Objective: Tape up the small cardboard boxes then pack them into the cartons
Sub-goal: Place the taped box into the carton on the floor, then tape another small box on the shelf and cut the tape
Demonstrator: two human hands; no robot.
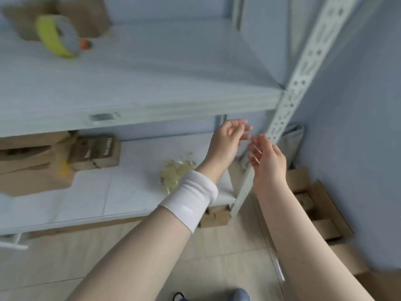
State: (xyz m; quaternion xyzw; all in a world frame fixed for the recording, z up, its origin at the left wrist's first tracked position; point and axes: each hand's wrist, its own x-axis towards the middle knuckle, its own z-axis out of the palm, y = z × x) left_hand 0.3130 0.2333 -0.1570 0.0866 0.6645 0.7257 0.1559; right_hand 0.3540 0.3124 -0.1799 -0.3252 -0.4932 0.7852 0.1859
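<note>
At the bottom edge the toe of a dark shoe stands on the pale floor; both forearms reach up and forward from there, the left one wearing a white wristband; to the right, on the floor against the blue wall, lies an open carton with small cardboard boxes in a row inside it, below and to the right of the right hand and well apart from its fingers; another small box sits under the lower shelf's edge, beneath the left wrist; the left hand and right hand hover near each other by the rack's perforated upright, palms turned roughly toward one another, fingers loosely spread and slightly bent, holding nothing; on the lower shelf, just left of the left wrist, lies a crumpled wad of clear tape; farther left are blurred brown boxes, out of reach of either hand; on the upper shelf, far left, stands a tape dispenser with a yellow-green roll, before a cardboard box.
</note>
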